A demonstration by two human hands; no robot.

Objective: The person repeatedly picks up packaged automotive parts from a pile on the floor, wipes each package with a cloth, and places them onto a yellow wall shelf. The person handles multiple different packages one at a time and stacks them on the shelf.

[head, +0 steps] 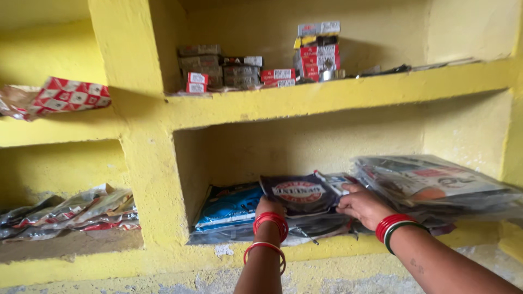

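Both my hands reach into the lower middle niche of a yellow wall shelf (283, 106). My left hand (269, 207), with red bangles on the wrist, grips the lower edge of a dark flat packet with a round red and white label (298, 193). My right hand (362, 206), wearing red and green bangles, holds the same packet's right side, fingers curled over its edge. The packet lies tilted on a stack of flat plastic-wrapped packets, with a blue packet (231, 206) to its left.
A larger pile of clear-wrapped packets (430, 182) fills the niche's right part. Small red and grey cartons (234, 71) and a taller carton stack (317, 50) stand on the upper shelf. The left niches hold crumpled foil wrappers (71, 209) and a red-white patterned packet (68, 95).
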